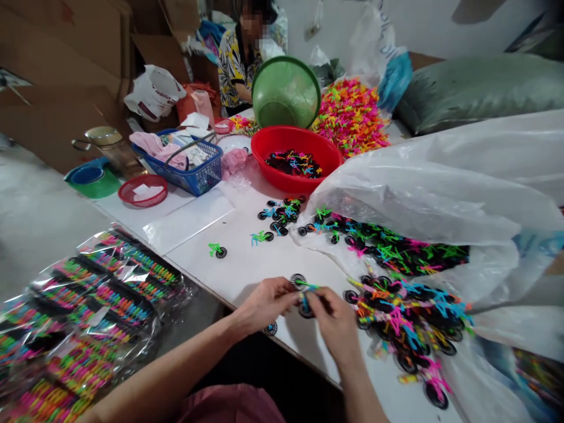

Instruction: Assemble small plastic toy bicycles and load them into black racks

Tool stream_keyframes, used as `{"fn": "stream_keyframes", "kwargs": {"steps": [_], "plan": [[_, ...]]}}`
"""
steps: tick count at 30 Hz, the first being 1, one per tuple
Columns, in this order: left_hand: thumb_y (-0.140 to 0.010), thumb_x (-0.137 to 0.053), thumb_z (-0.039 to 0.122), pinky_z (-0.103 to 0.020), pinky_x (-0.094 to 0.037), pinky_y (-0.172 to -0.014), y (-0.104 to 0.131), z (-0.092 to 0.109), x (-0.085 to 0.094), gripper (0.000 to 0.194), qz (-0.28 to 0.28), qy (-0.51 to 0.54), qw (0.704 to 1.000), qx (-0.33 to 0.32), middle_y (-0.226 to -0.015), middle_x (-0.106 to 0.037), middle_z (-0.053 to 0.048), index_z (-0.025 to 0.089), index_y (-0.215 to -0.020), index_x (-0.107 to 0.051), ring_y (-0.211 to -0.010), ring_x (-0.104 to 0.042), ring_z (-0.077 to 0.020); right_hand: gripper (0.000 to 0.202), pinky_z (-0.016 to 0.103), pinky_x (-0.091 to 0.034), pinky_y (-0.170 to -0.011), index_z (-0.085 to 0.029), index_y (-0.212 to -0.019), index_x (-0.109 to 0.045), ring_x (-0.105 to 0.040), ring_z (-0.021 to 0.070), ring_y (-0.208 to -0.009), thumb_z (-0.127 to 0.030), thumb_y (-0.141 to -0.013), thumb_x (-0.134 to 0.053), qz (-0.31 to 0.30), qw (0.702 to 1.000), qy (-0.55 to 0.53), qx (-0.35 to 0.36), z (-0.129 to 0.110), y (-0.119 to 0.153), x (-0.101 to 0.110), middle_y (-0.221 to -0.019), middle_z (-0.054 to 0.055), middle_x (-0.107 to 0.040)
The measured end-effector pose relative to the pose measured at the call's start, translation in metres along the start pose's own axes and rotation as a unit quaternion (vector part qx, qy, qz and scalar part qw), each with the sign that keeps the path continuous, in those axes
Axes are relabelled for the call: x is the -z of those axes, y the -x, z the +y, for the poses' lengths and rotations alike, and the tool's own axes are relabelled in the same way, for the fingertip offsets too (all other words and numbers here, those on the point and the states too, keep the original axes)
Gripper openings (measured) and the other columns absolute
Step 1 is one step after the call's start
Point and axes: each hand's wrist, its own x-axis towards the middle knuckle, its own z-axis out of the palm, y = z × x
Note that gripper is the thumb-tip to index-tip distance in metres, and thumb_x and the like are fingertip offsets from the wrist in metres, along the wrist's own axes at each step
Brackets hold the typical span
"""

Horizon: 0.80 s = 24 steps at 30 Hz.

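My left hand (pixel 269 302) and my right hand (pixel 330 311) meet over the front edge of the white table (pixel 251 267). Their fingers are pinched around small toy bike parts with black wheels (pixel 298 282), one part green and one blue. Another black wheel (pixel 269 329) lies under my left wrist at the table edge. A green frame with one wheel (pixel 215 250) and a green and blue one (pixel 263 237) lie beyond my left hand. Right of my right hand is a heap of colourful toy bikes (pixel 409 323).
A red basin (pixel 295 141) holds parts, with a green basin (pixel 286 91) tilted behind it. Blue basket (pixel 198 170) stands back left. Plastic sack (pixel 423 194) spills bikes at right. Packed bags (pixel 97 305) lie lower left. A person (pixel 235 64) sits behind.
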Motion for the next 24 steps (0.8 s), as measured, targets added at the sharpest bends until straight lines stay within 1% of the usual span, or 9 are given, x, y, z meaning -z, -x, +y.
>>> {"fn": "stream_keyframes", "kwargs": {"steps": [2,4,5,7,9,11,14,19,24], "plan": [[-0.078,-0.057,0.034,-0.025,-0.046,-0.063,-0.011,0.008,0.021,0.030,-0.021,-0.063,0.997,-0.045,-0.091,-0.067,-0.007,0.016,-0.102,-0.061,-0.074,-0.059,-0.0146,0.037,0.034,-0.044,-0.059,-0.021,-0.077,-0.063,-0.056,0.0218,-0.060,-0.055,-0.077,-0.049,0.100,0.985,0.136,0.021,0.003,0.003,0.050,-0.066,0.005,-0.063],[-0.080,-0.054,0.028,-0.028,-0.048,-0.072,-0.030,0.015,0.055,0.031,0.072,-0.163,0.980,-0.093,-0.099,-0.066,-0.008,0.016,-0.107,-0.060,-0.084,-0.060,-0.0172,0.046,0.044,-0.044,-0.067,-0.018,-0.083,-0.065,-0.058,0.0302,-0.073,-0.061,-0.076,-0.047,0.205,0.930,0.298,0.069,0.006,0.008,0.084,-0.077,0.013,-0.064],[-0.082,-0.050,0.026,-0.030,-0.048,-0.075,-0.042,0.018,0.073,0.029,0.146,-0.216,0.959,-0.109,-0.098,-0.066,-0.009,0.014,-0.106,-0.060,-0.086,-0.060,-0.0181,0.048,0.048,-0.043,-0.073,-0.017,-0.087,-0.064,-0.058,0.0342,-0.082,-0.060,-0.077,-0.046,0.234,0.901,0.350,0.105,0.008,0.012,0.086,-0.085,0.016,-0.064],[-0.085,-0.041,0.022,-0.032,-0.048,-0.078,-0.070,0.026,0.104,0.029,0.250,-0.324,0.902,-0.135,-0.097,-0.066,-0.010,0.013,-0.105,-0.060,-0.087,-0.060,-0.0186,0.043,0.049,-0.043,-0.078,-0.017,-0.098,-0.063,-0.056,0.0358,-0.094,-0.052,-0.080,-0.048,0.232,0.874,0.375,0.203,0.011,0.023,0.059,-0.099,0.019,-0.062],[-0.084,-0.040,0.018,-0.034,-0.046,-0.083,-0.101,0.035,0.121,0.029,0.270,-0.381,0.871,-0.152,-0.101,-0.064,-0.011,0.012,-0.105,-0.060,-0.092,-0.059,-0.0198,0.037,0.043,-0.046,-0.080,-0.022,-0.113,-0.057,-0.057,0.0302,-0.097,-0.040,-0.081,-0.052,0.109,0.892,0.336,0.280,0.018,0.034,0.000,-0.110,0.014,-0.061],[-0.082,-0.044,0.016,-0.036,-0.042,-0.091,-0.132,0.043,0.125,0.030,0.250,-0.414,0.860,-0.165,-0.109,-0.061,-0.012,0.013,-0.107,-0.060,-0.102,-0.055,-0.0221,0.053,0.041,-0.048,-0.077,-0.025,-0.123,-0.051,-0.058,0.0310,-0.099,-0.040,-0.074,-0.061,-0.016,0.896,0.308,0.319,0.029,0.043,-0.062,-0.121,0.013,-0.057],[-0.082,-0.051,0.024,-0.043,-0.034,-0.098,-0.171,0.049,0.114,0.037,0.205,-0.466,0.843,-0.172,-0.127,-0.050,-0.013,0.017,-0.118,-0.055,-0.118,-0.044,-0.0272,0.046,0.040,-0.049,-0.079,-0.029,-0.124,-0.049,-0.059,0.0281,-0.097,-0.026,-0.079,-0.056,-0.029,0.912,0.285,0.293,0.049,0.042,-0.107,-0.120,0.009,-0.058],[-0.074,-0.060,0.052,-0.056,-0.029,-0.097,-0.202,0.033,0.091,0.061,0.128,-0.521,0.828,-0.164,-0.134,-0.042,-0.015,0.023,-0.126,-0.048,-0.124,-0.036,-0.0361,0.034,0.037,-0.051,-0.080,-0.026,-0.121,-0.050,-0.059,0.0232,-0.097,-0.023,-0.088,-0.044,0.026,0.921,0.267,0.284,0.065,0.019,-0.069,-0.114,0.008,-0.060],[-0.079,-0.052,0.054,-0.055,-0.024,-0.101,-0.178,0.012,0.082,0.059,0.108,-0.559,0.804,-0.170,-0.129,-0.048,-0.014,0.021,-0.128,-0.045,-0.124,-0.036,-0.0322,0.031,0.038,-0.051,-0.077,-0.025,-0.116,-0.053,-0.058,0.0238,-0.096,-0.029,-0.086,-0.051,0.046,0.921,0.290,0.254,0.067,0.007,-0.045,-0.114,0.009,-0.058]]}}
